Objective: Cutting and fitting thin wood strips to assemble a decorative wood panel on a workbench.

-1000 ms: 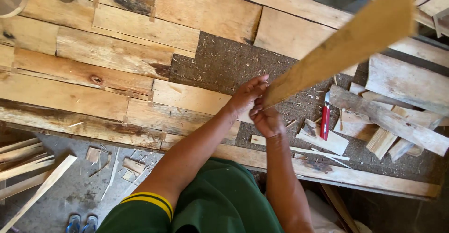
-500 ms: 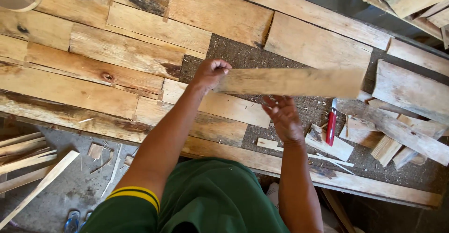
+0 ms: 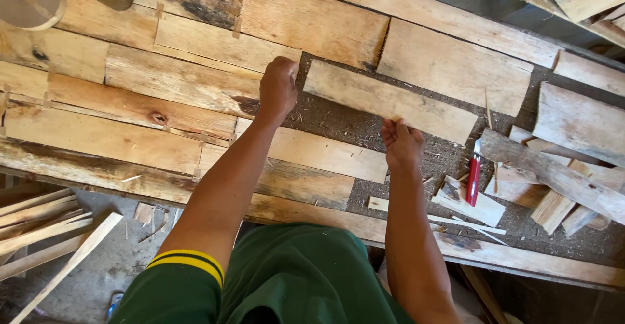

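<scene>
Hands: two; left hand [image 3: 278, 86] is curled on the plank's [image 3: 389, 100] nine-o'clock end, right hand [image 3: 401, 143] pinches its six-o'clock edge.
Plank: one is held.
Red tool [image 3: 473, 179]: one, at three o'clock.

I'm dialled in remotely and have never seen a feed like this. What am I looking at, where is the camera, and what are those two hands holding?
There is no machine here: a person works bare-handed, and the one camera sits on their head, looking straight down over their arms. The left hand grips the left end of a pale wooden plank; the right hand holds its near edge around the middle. The plank lies roughly flat over a workbench of rough boards set side by side, with a bare, dusty patch under it. To the right lie a red-handled tool and a heap of wood offcuts. Thin strips of wood lie on the floor at lower left.
</scene>
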